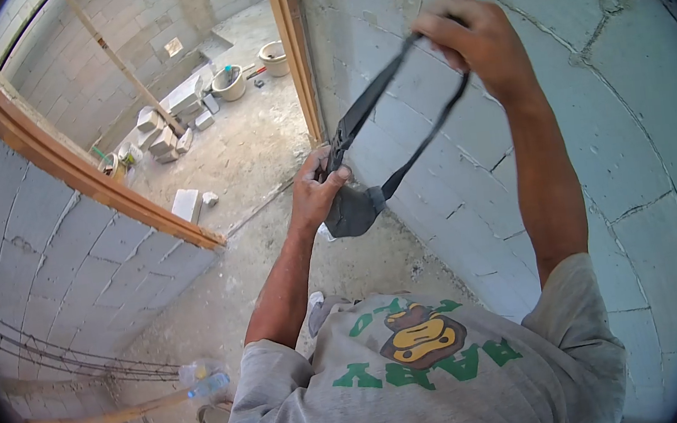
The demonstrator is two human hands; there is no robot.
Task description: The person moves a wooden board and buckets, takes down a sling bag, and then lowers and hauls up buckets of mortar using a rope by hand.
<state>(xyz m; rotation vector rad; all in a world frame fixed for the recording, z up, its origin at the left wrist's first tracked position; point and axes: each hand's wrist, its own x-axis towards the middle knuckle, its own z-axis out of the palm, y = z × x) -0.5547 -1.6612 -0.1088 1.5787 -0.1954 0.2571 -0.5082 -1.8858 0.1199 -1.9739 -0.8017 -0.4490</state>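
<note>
A small black sling bag [353,212] hangs in front of my chest, near the block wall. My left hand [319,187] is closed on the bag's upper edge, where the strap joins it. Raised to the upper right, my right hand [471,39] grips the top of the strap [375,93], stretching it into a long loop. The fingers of that hand are slightly blurred. What the bag holds inside is hidden.
A grey block wall [453,190] rises close on the right. Through a wooden door frame [292,49], buckets [229,83] and loose blocks [165,139] stand on the floor. Thin rods [63,356] and a plastic bottle [208,385] are at lower left.
</note>
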